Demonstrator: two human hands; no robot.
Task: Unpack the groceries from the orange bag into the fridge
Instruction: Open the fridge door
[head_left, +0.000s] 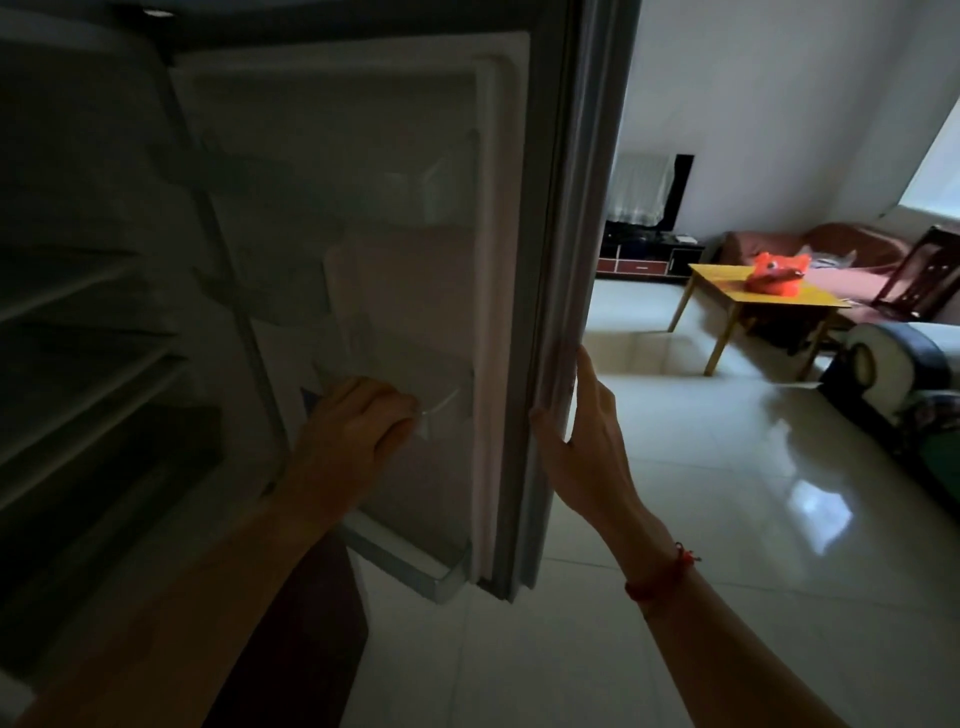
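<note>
Distance is the snag: the orange bag sits on the yellow table across the room, well apart from the fridge. Every trip crosses the glossy tiled floor, which looks slippery for anyone carrying a load. The right hand lays straight fingers along the outer edge of the fridge door, thumb on the seal side; I'd guess the door could swing if that hand leaves. The left hand is curled at the lower door shelf, though in the gloom I cannot tell what it grasps. A dark chair and a sofa crowd the table's far side.
</note>
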